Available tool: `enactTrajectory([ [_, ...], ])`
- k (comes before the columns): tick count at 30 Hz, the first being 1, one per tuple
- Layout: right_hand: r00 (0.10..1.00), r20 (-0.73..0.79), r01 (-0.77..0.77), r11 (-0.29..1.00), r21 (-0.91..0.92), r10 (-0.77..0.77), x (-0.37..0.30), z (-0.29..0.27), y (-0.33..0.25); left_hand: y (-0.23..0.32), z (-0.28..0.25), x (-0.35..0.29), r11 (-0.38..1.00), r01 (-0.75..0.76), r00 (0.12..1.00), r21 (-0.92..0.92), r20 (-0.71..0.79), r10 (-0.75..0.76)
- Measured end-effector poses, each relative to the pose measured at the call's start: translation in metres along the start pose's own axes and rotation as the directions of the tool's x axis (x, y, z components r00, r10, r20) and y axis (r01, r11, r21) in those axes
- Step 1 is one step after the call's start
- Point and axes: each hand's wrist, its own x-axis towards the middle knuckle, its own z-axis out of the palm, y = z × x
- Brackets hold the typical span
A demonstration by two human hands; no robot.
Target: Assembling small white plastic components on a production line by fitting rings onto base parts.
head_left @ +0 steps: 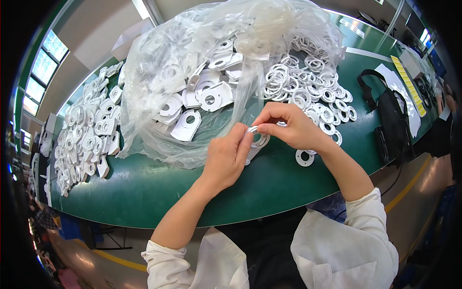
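Observation:
My left hand (224, 158) and my right hand (293, 127) meet above the table's middle, at the near edge of a clear plastic bag. Both are closed, thumbs and fingers pinching a white plastic part with a round opening (262, 141). It hangs partly hidden behind the fingers; whether a separate ring lies against it I cannot tell. Beyond my right hand spreads a heap of flat white rings (293, 79). One loose ring (304, 158) lies below my right wrist. Inside the bag (144, 111) are white plates with round holes (210, 98).
A pile of white plastic pieces (89, 135) covers the left part of the green table (159, 192). To the right lie a black bag with a strap (394, 115), white paper (402, 91) and a yellow strip (409, 86). The table's curved near edge runs before my body.

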Motion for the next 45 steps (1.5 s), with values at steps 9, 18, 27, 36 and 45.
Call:
enactTrajectory([
  [9, 0.997, -0.016, 0.066, 0.954, -0.293, -0.074, -0.001, 0.011, -0.01, -0.001, -0.006, 0.003, 0.996, -0.047, 0.998, 0.081, -0.024, 0.049],
  [18, 0.991, -0.046, 0.106, 0.959, -0.264, -0.122, -0.002, 0.016, -0.005, -0.003, -0.005, 0.003, 0.992, -0.095, 0.995, 0.079, 0.002, 0.095],
  [27, 0.998, -0.019, 0.046, 0.967, -0.25, -0.052, -0.002, 0.02, -0.006, -0.003, 0.001, -0.002, 0.976, -0.118, 0.989, 0.182, -0.069, 0.132],
  [36, 0.957, -0.273, -0.032, 0.971, 0.235, 0.097, 0.008, 0.029, 0.002, -0.017, 0.0, 0.01, 0.94, 0.179, 0.976, -0.289, -0.072, -0.207],
  [45, 0.965, -0.231, -0.084, 0.983, 0.161, 0.12, 0.003, 0.019, 0.016, -0.01, 0.008, 0.003, 0.815, 0.168, 0.985, -0.555, 0.119, -0.122],
])
